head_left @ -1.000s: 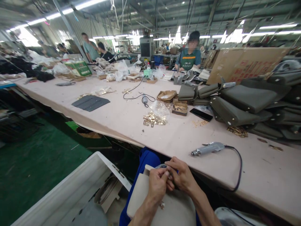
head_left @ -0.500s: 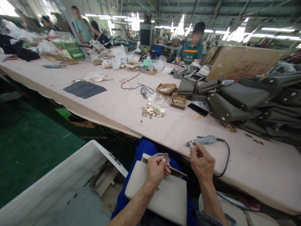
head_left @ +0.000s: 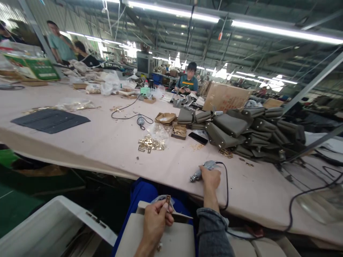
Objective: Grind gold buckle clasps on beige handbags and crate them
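My left hand [head_left: 157, 218] pinches a small metal plate [head_left: 168, 199] at the flap of a beige bag [head_left: 177, 237], which lies on my lap. The plate points upward between thumb and fingers. Over the table's front edge, my right hand [head_left: 211, 177] is wrapped round a grey electric screwdriver [head_left: 198, 174], whose tip points left and whose black cord runs off to the right. A heap of gold-coloured metal plates [head_left: 151, 143] lies on the pinkish table [head_left: 112, 146], beyond my left hand.
Dark bags [head_left: 233, 125] are piled at the right. Near them are a black phone [head_left: 198, 138] and a small box of parts [head_left: 179, 131]. A dark sheet [head_left: 50, 120] lies at the left, and a white bin [head_left: 40, 228] stands below. A person [head_left: 187, 82] sits across the table.
My right hand has moved onto the screwdriver and closed round it. The view has turned right and up. My left hand still holds the metal plate at the bag.
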